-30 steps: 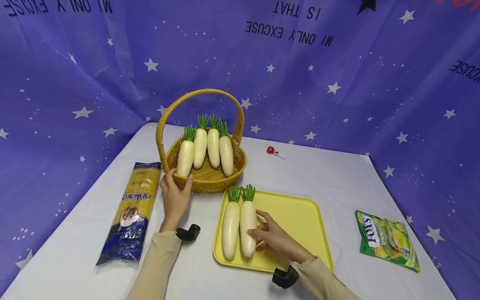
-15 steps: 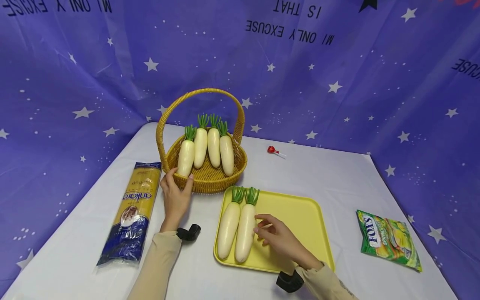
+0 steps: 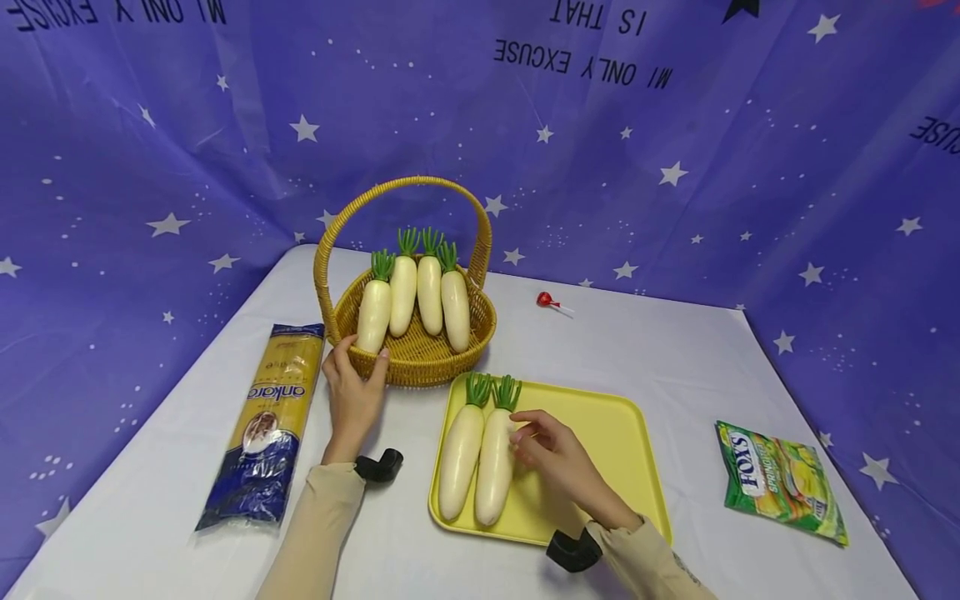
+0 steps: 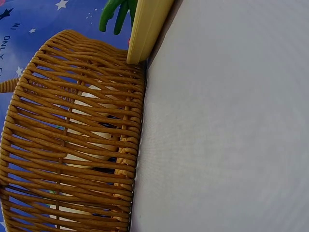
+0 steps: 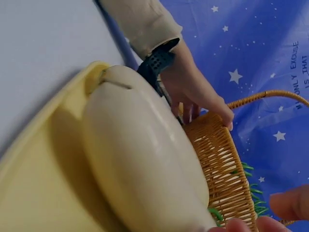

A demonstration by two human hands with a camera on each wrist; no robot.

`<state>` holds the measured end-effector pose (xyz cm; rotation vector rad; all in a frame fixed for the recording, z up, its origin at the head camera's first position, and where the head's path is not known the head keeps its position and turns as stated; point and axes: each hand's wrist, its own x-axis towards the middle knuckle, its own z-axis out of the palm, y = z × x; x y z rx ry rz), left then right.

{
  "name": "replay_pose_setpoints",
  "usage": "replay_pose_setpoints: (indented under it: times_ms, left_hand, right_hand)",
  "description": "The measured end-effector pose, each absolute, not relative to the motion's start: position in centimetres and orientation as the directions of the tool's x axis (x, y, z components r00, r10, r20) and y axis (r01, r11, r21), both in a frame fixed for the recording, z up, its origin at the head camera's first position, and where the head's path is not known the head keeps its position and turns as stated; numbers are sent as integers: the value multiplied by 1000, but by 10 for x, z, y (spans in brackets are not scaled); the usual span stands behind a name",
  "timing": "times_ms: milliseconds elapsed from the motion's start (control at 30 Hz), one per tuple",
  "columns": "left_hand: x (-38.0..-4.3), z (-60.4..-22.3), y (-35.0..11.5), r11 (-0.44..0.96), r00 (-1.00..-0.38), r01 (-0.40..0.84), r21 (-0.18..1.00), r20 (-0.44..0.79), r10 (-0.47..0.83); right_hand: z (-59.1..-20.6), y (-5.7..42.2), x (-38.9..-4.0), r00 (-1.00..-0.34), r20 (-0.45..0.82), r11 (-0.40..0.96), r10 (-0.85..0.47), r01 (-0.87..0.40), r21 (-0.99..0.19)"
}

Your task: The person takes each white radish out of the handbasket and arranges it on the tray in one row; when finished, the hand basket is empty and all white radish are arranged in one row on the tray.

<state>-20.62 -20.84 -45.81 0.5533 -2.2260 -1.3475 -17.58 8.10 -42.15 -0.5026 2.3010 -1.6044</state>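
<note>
My left hand (image 3: 354, 407) grips the near left rim of a wicker basket (image 3: 427, 371), thumb outside. Inside the basket several white daikon radishes (image 3: 402, 296) with green tops lean side by side. Two more daikons lie next to each other on a yellow tray (image 3: 585, 467), the left daikon (image 3: 461, 462) alongside the right daikon (image 3: 495, 467). Beside the upper part of the right one is my right hand (image 3: 558, 458), its fingers loosely bent and its fingertips at the daikon's side. In the right wrist view, a gap separates the thumb and fingertips near the daikon (image 5: 140, 150).
A blue and yellow pasta packet (image 3: 262, 425) lies left of the basket. A red lollipop (image 3: 546, 299) is toward the back, and a green candy bag (image 3: 780, 482) is at the right. A purple star-printed cloth (image 3: 600, 167) hangs behind the white table (image 3: 637, 333).
The two daikons on the tray have tilted, tops shifting right and lower ends slightly left. My right hand has loosened and moved up along the right daikon. My left hand stays on the basket.
</note>
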Motion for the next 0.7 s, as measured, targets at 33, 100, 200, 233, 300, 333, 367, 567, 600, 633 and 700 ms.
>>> replay_pose_setpoints:
  times_ms: [33, 100, 200, 233, 300, 333, 367, 567, 600, 633, 700]
  left_hand:
    - [-206, -458, -209, 436, -804, -93, 895, 191, -563]
    - [-206, -458, -209, 438, -801, -93, 894, 194, -566]
    - [-207, -459, -209, 439, -800, -89, 894, 198, -566]
    - [-207, -459, -208, 438, -800, -88, 895, 198, -566]
    - [-207, -460, -208, 435, -802, -89, 896, 194, -565]
    - [-207, -460, -208, 434, -804, -90, 896, 192, -563]
    - [-206, -461, -207, 432, -806, -91, 897, 189, -562]
    - [-205, -461, -208, 427, -810, -92, 900, 182, -557]
    - [-205, -461, -208, 427, -811, -91, 900, 182, -556]
    - [-205, -460, -208, 428, -812, -94, 899, 180, -556]
    - [-206, -460, -209, 427, -808, -94, 899, 182, -561]
  right_hand:
    - [-420, 78, -177, -904, -33, 306, -425, -109, -946]
    - [-417, 70, -181, -924, -24, 280, -382, -91, -956]
    - [-412, 57, -190, -949, -4, 233, -316, -73, -970]
    - [-411, 53, -193, -955, 1, 218, -296, -69, -973]
    - [-407, 45, -201, -965, 11, 194, -262, -64, -979]
    - [-406, 40, -205, -968, 14, 179, -251, -61, -982]
    - [-404, 37, -210, -969, 10, 161, -246, -51, -986]
    - [-396, 8, -237, -971, 38, 30, -237, -46, -998]
    - [-396, 3, -241, -971, 53, 20, -233, -59, -998]
    - [-399, -2, -248, -972, 68, 22, -226, -75, -997]
    - [-398, -12, -258, -969, 96, 31, -227, -106, -994]
